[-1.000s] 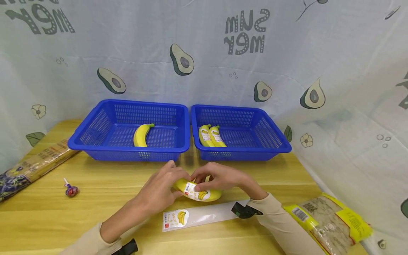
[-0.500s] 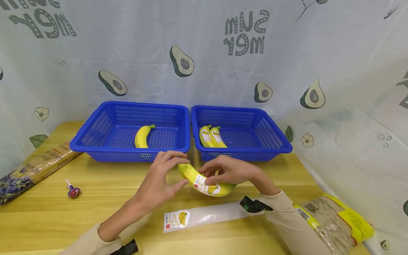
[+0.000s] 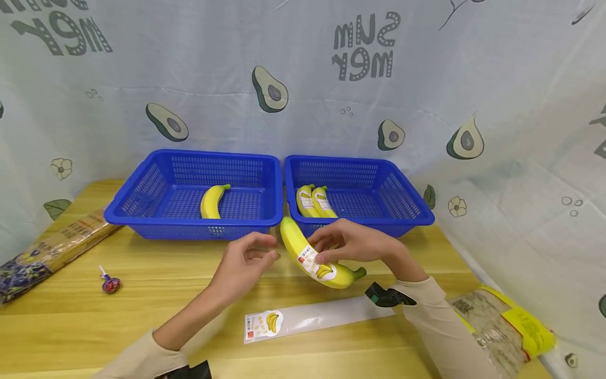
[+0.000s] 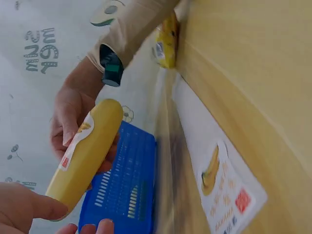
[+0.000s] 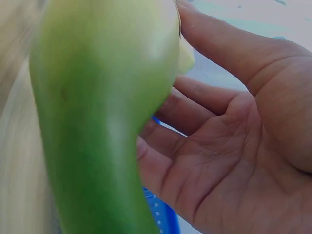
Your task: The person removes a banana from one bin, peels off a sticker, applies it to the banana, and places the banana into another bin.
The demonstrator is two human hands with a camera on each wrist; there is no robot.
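My right hand (image 3: 357, 242) grips a yellow banana (image 3: 294, 243) above the table, its thumb on the white banana-picture sticker (image 3: 309, 259). The banana slants, with its green stem end (image 3: 359, 273) toward the lower right; that end fills much of the right wrist view. My left hand (image 3: 240, 267) is just left of the banana's upper tip, fingers loosely bent, holding nothing. In the left wrist view its thumb overlaps the banana's tip, but the head view shows a gap. Below lies a clear backing strip (image 3: 331, 315) with one banana sticker (image 3: 271, 323) at its left end.
A blue basket (image 3: 189, 222) at back left holds a banana without a visible sticker (image 3: 211, 202). The right blue basket (image 3: 369, 225) holds two stickered bananas (image 3: 323, 204). A long packet (image 3: 57, 247) and a lollipop (image 3: 111, 285) lie left; a yellow-and-clear bag (image 3: 502, 329) lies right.
The left hand has let go of the banana and drawn slightly back. The right hand has moved right with the banana and turned it, tip up toward the baskets.
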